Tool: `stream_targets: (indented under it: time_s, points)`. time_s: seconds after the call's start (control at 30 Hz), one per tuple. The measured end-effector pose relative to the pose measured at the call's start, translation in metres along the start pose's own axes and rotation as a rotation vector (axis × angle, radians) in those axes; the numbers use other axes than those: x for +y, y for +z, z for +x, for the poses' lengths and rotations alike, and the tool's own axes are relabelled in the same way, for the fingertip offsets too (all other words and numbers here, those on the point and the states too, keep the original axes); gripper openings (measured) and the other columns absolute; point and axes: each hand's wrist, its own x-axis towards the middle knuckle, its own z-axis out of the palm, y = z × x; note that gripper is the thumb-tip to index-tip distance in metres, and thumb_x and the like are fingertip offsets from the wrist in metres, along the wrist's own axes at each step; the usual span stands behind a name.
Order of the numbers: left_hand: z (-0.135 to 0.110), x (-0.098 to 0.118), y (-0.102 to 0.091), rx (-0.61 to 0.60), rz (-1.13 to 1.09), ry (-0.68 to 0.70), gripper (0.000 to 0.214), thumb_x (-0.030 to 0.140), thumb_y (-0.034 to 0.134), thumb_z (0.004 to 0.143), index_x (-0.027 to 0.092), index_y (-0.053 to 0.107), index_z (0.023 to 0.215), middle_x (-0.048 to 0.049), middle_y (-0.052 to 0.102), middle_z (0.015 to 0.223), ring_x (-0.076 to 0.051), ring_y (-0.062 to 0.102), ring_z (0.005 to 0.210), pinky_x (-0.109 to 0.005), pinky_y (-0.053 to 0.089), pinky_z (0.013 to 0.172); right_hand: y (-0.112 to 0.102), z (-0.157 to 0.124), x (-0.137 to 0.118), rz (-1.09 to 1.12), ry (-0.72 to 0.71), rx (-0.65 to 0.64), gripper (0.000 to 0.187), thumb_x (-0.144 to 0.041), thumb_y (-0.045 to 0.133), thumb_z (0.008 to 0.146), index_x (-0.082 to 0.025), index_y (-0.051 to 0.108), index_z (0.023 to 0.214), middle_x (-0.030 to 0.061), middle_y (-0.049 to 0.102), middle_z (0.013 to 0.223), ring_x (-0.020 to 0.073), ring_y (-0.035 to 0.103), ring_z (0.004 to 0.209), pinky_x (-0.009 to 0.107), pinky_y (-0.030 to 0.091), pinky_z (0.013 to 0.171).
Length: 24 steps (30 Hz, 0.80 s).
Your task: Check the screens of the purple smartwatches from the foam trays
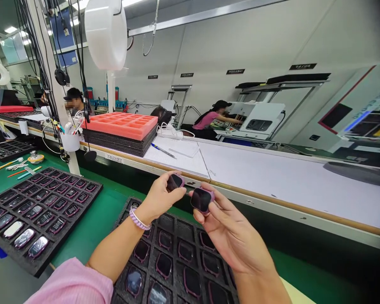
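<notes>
My left hand [160, 196] pinches a smartwatch body [175, 181] with a dark screen and purple case between thumb and fingers. Close beside it, my right hand [224, 219] grips another smartwatch body [201, 200], its black screen facing me. Both are held in the air above a black foam tray [172, 251], whose compartments hold several more purple-edged watch bodies. A few compartments at the tray's far side show no watch. My forearms cover parts of this tray. A coiled lilac band [139, 218] circles my left wrist.
Another foam tray [46, 211] full of watch bodies lies left on the green mat [109, 211]. Ahead runs a raised white shelf [256, 179] carrying stacked trays under an orange one [120, 124], a pen [164, 150] and paper. A post [58, 84] with cables stands left. People work beyond.
</notes>
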Motion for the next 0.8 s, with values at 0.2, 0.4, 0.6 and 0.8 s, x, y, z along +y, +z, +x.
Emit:
stream_targets:
  time_s: [0.2, 0.4, 0.6, 0.8]
  points:
    - [-0.005, 0.002, 0.001, -0.069, 0.045, 0.007, 0.051, 0.02, 0.072, 0.082, 0.012, 0.061, 0.132, -0.011, 0.07, 0.121, -0.022, 0.063, 0.11, -0.034, 0.05, 0.102, 0.003, -0.008, -0.009, 0.046, -0.005, -0.046, 0.044, -0.041, 0.096, 0.076, -0.034, 0.082, 0.117, 0.0052, 0.075, 0.106, 0.0127, 0.057, 0.069, 0.024, 0.055, 0.059]
    - [-0.014, 0.008, 0.005, -0.015, 0.202, 0.149, 0.056, 0.024, 0.069, 0.08, 0.012, 0.061, 0.134, -0.0095, 0.071, 0.113, -0.018, 0.065, 0.095, -0.029, 0.054, 0.088, 0.003, -0.008, -0.01, 0.146, 0.029, -0.124, 0.042, -0.035, 0.096, 0.077, -0.034, 0.082, 0.117, 0.0035, 0.076, 0.109, 0.0097, 0.06, 0.068, 0.021, 0.055, 0.062]
    - [-0.021, 0.01, 0.008, 0.004, 0.262, 0.232, 0.056, 0.029, 0.066, 0.081, 0.014, 0.061, 0.134, -0.0073, 0.071, 0.104, -0.017, 0.067, 0.087, -0.028, 0.055, 0.081, 0.002, -0.006, -0.01, 0.216, 0.023, -0.193, 0.039, -0.033, 0.093, 0.081, -0.033, 0.081, 0.118, 0.0022, 0.075, 0.108, 0.0086, 0.06, 0.068, 0.021, 0.054, 0.063]
    - [-0.024, 0.013, 0.008, 0.022, 0.289, 0.284, 0.054, 0.029, 0.067, 0.081, 0.014, 0.062, 0.133, -0.0062, 0.071, 0.101, -0.016, 0.067, 0.086, -0.027, 0.056, 0.078, 0.001, -0.006, -0.009, 0.254, 0.026, -0.221, 0.042, -0.033, 0.095, 0.079, -0.031, 0.081, 0.118, 0.0022, 0.075, 0.107, 0.0091, 0.062, 0.068, 0.021, 0.053, 0.063]
